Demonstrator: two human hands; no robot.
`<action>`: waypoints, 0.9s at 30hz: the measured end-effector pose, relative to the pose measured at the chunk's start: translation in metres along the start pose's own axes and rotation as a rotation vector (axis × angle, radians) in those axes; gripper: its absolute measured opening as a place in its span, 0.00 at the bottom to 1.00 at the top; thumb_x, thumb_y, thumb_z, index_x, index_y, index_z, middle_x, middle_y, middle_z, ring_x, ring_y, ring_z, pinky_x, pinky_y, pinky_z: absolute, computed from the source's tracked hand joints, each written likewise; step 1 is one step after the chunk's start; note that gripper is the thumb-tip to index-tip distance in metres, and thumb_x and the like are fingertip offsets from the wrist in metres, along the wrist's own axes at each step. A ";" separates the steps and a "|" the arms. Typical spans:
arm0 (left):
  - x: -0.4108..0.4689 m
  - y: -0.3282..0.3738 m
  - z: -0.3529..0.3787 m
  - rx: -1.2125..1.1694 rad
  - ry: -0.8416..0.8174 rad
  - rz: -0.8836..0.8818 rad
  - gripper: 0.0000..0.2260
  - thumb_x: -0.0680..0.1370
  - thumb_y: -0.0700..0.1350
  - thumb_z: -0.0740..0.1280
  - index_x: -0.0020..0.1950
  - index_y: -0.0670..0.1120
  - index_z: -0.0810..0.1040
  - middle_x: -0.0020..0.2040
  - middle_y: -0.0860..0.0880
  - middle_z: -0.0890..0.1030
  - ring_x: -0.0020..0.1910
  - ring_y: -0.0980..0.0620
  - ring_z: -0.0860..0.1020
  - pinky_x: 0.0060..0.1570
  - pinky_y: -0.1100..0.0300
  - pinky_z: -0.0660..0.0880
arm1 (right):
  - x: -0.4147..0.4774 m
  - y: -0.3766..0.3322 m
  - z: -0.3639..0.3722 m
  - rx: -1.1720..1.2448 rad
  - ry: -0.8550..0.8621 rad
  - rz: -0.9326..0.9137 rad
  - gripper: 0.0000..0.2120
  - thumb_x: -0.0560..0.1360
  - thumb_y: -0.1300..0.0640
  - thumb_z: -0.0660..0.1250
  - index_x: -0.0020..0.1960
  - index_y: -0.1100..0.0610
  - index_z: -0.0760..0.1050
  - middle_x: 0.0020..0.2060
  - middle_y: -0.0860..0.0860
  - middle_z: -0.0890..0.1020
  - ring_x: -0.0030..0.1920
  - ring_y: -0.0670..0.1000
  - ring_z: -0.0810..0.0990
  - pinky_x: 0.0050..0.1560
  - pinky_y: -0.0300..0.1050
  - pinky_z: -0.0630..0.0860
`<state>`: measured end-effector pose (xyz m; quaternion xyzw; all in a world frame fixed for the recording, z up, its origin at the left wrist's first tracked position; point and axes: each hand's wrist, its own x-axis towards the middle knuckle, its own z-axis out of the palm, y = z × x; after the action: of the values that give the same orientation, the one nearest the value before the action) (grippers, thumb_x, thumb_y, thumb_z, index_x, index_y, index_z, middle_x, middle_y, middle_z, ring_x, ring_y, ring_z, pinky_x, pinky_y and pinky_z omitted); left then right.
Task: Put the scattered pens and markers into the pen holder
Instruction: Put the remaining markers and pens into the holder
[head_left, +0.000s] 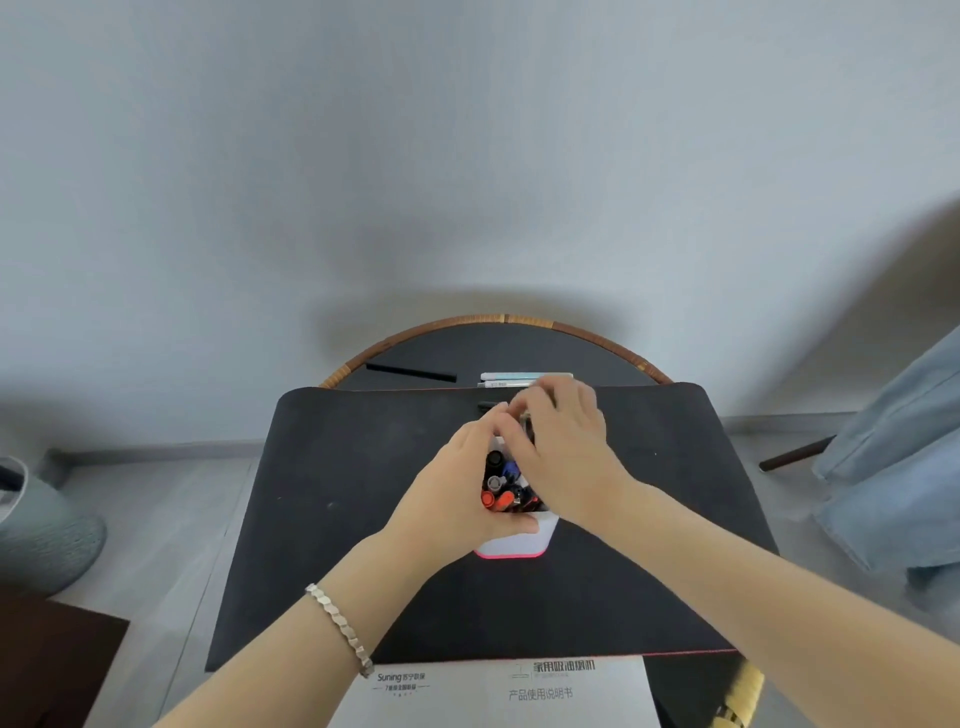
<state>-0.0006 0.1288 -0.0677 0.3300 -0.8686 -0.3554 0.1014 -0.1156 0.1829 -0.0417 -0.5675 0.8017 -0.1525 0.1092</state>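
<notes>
A white printed booklet (498, 691) lies nearest, at the near edge of the tabletop (597, 345), its lower part cut off by the frame and its top edge tucked under a black mat (322, 519). Both forearms reach in over it; the left wrist wears a silver bracelet (340, 626).

The pen holder (511, 540), white with a pink base, stands on the middle of the mat, and most of it is hidden behind the two hands. Inside it, only the tops of several pens and markers (498, 486) show: black, grey, blue and orange-red caps. How many there are cannot be made out.

The tabletop is round and dark with a woven rattan rim. Beyond the mat's far edge lie a black pen (410, 372), well to the left, and two pale pens (501, 380) side by side, their right ends hidden by the right hand. Just beside the fingers a short dark pen end (485, 405) pokes out on the mat. A plain grey wall stands behind; light fabric hangs at the right edge, blurred.

The left hand (457, 499) wraps around the holder's left side, its grip closed on the wall. The right hand (563, 452) hovers over the holder's mouth with fingers bunched narrowly together; motion blur hides whether they pinch anything.
</notes>
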 end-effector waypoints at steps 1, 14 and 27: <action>0.001 0.000 0.000 0.013 -0.001 -0.001 0.42 0.64 0.52 0.76 0.72 0.54 0.57 0.70 0.57 0.66 0.67 0.55 0.68 0.67 0.57 0.66 | -0.005 0.003 0.002 0.109 -0.056 0.029 0.22 0.79 0.46 0.51 0.70 0.54 0.60 0.72 0.53 0.59 0.73 0.54 0.53 0.72 0.50 0.56; 0.011 -0.002 -0.006 0.110 -0.033 -0.014 0.41 0.60 0.56 0.76 0.68 0.56 0.60 0.61 0.57 0.73 0.58 0.55 0.74 0.57 0.59 0.73 | 0.058 0.080 0.012 0.284 0.086 0.187 0.13 0.76 0.61 0.59 0.58 0.57 0.77 0.57 0.53 0.81 0.57 0.51 0.78 0.60 0.43 0.72; 0.029 -0.012 -0.005 0.031 -0.081 -0.089 0.42 0.51 0.66 0.68 0.63 0.56 0.64 0.45 0.65 0.72 0.51 0.59 0.74 0.54 0.61 0.71 | 0.125 0.076 0.068 -0.061 -0.285 -0.123 0.19 0.72 0.71 0.61 0.62 0.61 0.71 0.59 0.59 0.71 0.57 0.57 0.69 0.59 0.49 0.68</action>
<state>-0.0143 0.1006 -0.0740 0.3553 -0.8619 -0.3590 0.0451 -0.2003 0.0810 -0.1334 -0.6345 0.7460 -0.0523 0.1952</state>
